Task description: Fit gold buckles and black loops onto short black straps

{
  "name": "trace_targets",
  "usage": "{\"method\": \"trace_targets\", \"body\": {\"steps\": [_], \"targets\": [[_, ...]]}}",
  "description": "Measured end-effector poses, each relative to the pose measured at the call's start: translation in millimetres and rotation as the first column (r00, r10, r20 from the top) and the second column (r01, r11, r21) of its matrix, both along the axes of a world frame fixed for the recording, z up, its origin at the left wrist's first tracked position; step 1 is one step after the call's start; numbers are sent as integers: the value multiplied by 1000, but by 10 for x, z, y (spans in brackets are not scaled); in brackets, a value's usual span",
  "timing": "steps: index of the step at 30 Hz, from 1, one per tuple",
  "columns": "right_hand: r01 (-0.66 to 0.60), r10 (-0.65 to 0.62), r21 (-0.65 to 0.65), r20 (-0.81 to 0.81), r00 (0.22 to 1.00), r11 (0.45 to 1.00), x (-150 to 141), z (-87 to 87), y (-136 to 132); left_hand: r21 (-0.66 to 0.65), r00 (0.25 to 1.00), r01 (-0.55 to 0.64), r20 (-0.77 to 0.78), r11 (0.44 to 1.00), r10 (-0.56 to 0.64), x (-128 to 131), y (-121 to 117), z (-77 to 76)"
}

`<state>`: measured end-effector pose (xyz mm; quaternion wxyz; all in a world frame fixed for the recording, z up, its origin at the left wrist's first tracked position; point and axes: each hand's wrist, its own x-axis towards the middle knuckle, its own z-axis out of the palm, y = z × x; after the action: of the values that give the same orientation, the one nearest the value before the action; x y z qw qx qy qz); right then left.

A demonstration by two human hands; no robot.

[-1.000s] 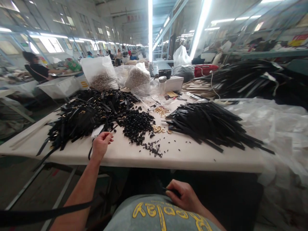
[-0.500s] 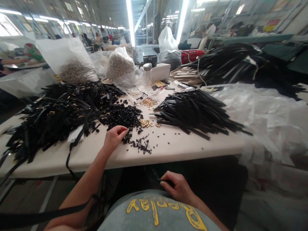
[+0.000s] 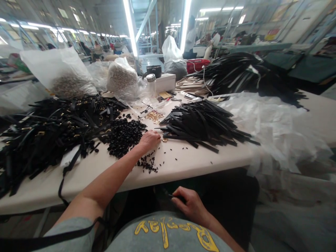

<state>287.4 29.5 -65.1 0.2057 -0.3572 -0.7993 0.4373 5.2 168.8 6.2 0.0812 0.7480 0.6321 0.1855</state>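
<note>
My left hand (image 3: 150, 140) reaches over the table, its fingers bent and together with the tips down at the gold buckles (image 3: 165, 139). What those fingertips hold, if anything, is hidden. Just left of that hand lies a heap of small black loops (image 3: 126, 136). Tiny black pegs (image 3: 149, 165) are scattered below the wrist. Low in front of my body, off the table edge, my right hand (image 3: 189, 203) is closed around a thin black piece (image 3: 171, 195); only its narrow end shows past the thumb.
Black straps with buckles (image 3: 78, 119) pile up on the left. A stack of plain black strips (image 3: 199, 122) lies to the right, beside white plastic sheeting (image 3: 273, 122). Farther back are more gold buckles (image 3: 154, 116), a glass jar (image 3: 151, 85) and filled plastic bags (image 3: 122, 77).
My left hand has moved right and away from me, from the black loops to the gold buckles. My right hand keeps its grip low by my body. The view has shifted a little.
</note>
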Motion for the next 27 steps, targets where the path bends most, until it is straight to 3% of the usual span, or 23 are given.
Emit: {"method": "trace_targets", "body": {"steps": [5, 9, 13, 17, 22, 23, 24, 27], "targets": [[22, -22, -21, -11, 1000, 1000, 5, -16, 10, -3, 980, -100, 173, 995, 99, -46, 15, 35], [32, -34, -38, -43, 999, 999, -8, 34, 4, -4, 867, -217, 458, 976, 195, -140, -85, 135], [83, -92, -89, -113, 989, 993, -28, 186, 25, -108, 599, -315, 748, 943, 286, -224, -434, 234], [132, -165, -154, -231, 959, 979, -160, 435, 148, -234, 343, -335, 872, 913, 350, -221, -949, 284], [69, -122, -155, -363, 924, 985, -552, 804, 314, -392, -118, -281, 920, 876, 373, -61, -1458, 351], [43, -110, -176, -387, 916, 983, -644, 874, 322, -384, -145, -284, 923, 878, 357, -24, -1525, 370], [12, -98, -205, -414, 905, 979, -733, 939, 320, -360, -123, -299, 933, 884, 338, 12, -1584, 389], [-82, -66, -273, -492, 868, 959, -956, 1074, 274, -266, -2, -345, 959, 900, 283, 101, -1717, 419]]}}
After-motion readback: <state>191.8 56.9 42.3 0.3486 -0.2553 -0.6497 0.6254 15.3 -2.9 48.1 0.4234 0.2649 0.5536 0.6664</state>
